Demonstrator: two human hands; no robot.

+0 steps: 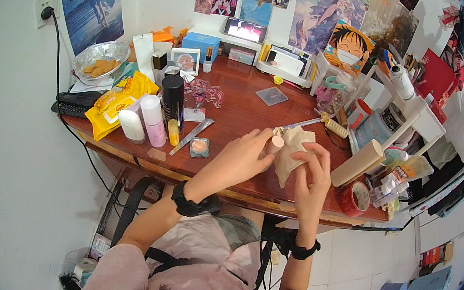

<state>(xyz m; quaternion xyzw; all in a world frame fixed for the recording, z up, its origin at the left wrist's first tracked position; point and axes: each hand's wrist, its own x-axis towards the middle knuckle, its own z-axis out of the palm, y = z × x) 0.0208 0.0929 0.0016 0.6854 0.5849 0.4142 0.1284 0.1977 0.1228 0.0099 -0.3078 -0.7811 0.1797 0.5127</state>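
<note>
Near the front edge of the desk, my left hand (245,154) is closed around a small pale beige cylinder (276,143), its round end showing between the fingers. My right hand (315,171) pinches a crumpled beige sheet (288,157); whether it is cloth or paper I cannot tell. The sheet hangs right beside the cylinder, and the two seem to touch. Just behind them lies a knife-like tool (306,123) with a metallic strip, partly covered by the sheet. Right of my right hand stands a tall beige tube (358,163).
Bottles, including a black spray can (173,101) and a pink-white bottle (154,119), crowd the left beside a yellow wipes pack (115,108). A red tape roll (354,198) sits at the front right, below a white shelf (408,116). A phone (246,30) leans at the back.
</note>
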